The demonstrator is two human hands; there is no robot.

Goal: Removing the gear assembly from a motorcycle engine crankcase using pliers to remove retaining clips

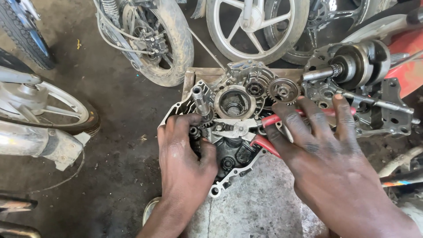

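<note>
A grey metal engine crankcase half (pixel 229 165) lies on the concrete floor, with gears and a shaft (pixel 199 99) standing in it. My left hand (pixel 185 154) grips the case's near-left side by a small gear at the shaft's foot. My right hand (pixel 317 145) holds red-handled pliers (pixel 240 129), whose jaws point left toward that small gear. A toothed gear (pixel 282 91) and a round bearing seat (pixel 234 103) sit just beyond the pliers.
A second engine part with a crankshaft (pixel 352 66) lies at the right, over a red body panel (pixel 407 55). Motorcycle wheels (pixel 169 42) (pixel 255 26) stand behind, another wheel (pixel 48 105) at the left. A wooden board (pixel 205 74) underlies the case.
</note>
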